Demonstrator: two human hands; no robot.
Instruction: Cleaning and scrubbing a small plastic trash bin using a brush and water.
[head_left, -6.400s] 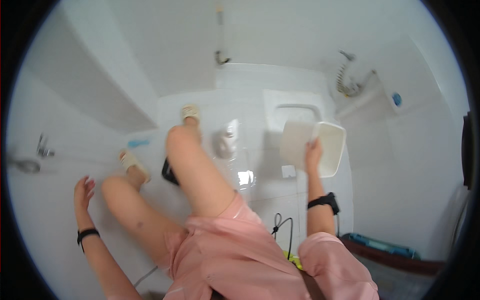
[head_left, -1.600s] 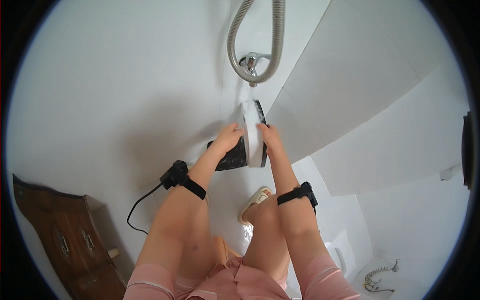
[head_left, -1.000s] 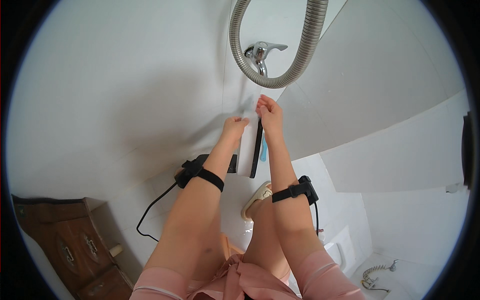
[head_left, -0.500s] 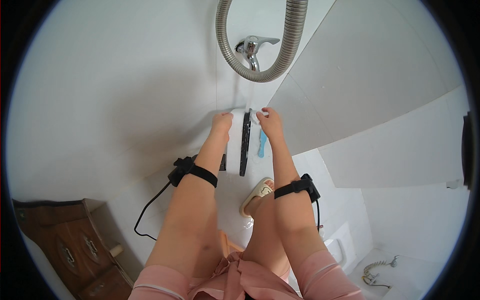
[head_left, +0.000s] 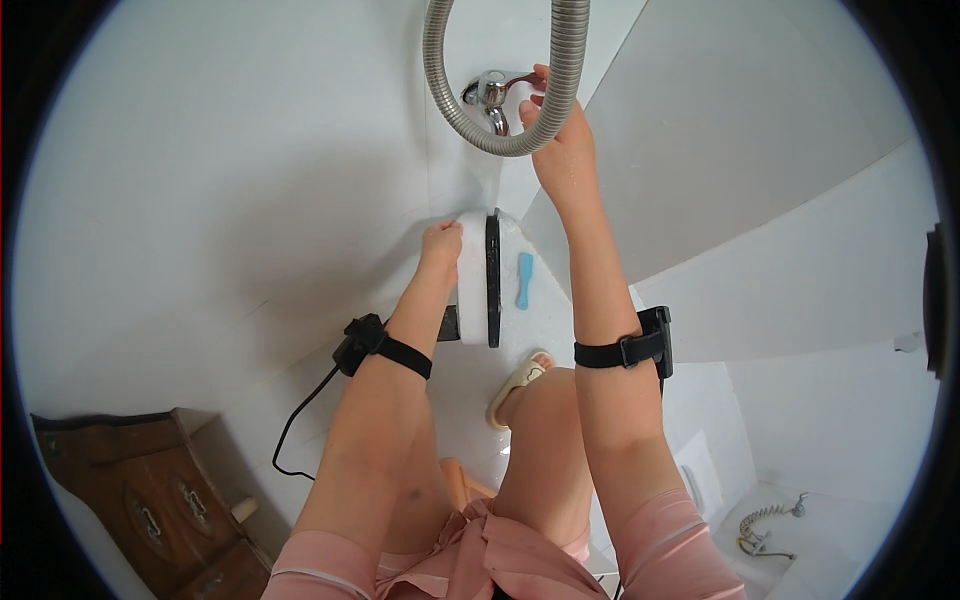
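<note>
Below the wall tap (head_left: 493, 92), a white box-like thing with rounded corners (head_left: 472, 285) stands on edge, a black rim (head_left: 493, 285) along its right side. My left hand (head_left: 442, 245) is closed on its upper left edge, fingers partly hidden. A thin stream of water seems to fall from the spout onto its top. My right hand (head_left: 563, 135) reaches up behind the hanging metal hose, its fingers at the tap's lever (head_left: 522, 78). The hose hides part of this hand. A light blue flat-handled tool (head_left: 525, 282) lies on the floor right of the white thing.
A ribbed metal hose (head_left: 568, 60) loops down in front of the tap. White walls close in on both sides. A brown wooden cabinet (head_left: 130, 500) stands at lower left. My foot in a cream slipper (head_left: 515, 388) is on the wet floor. Black straps with cables circle both forearms.
My right hand has left the top of the white thing and risen to the tap lever. The left hand keeps its hold, and the white thing has barely shifted.
</note>
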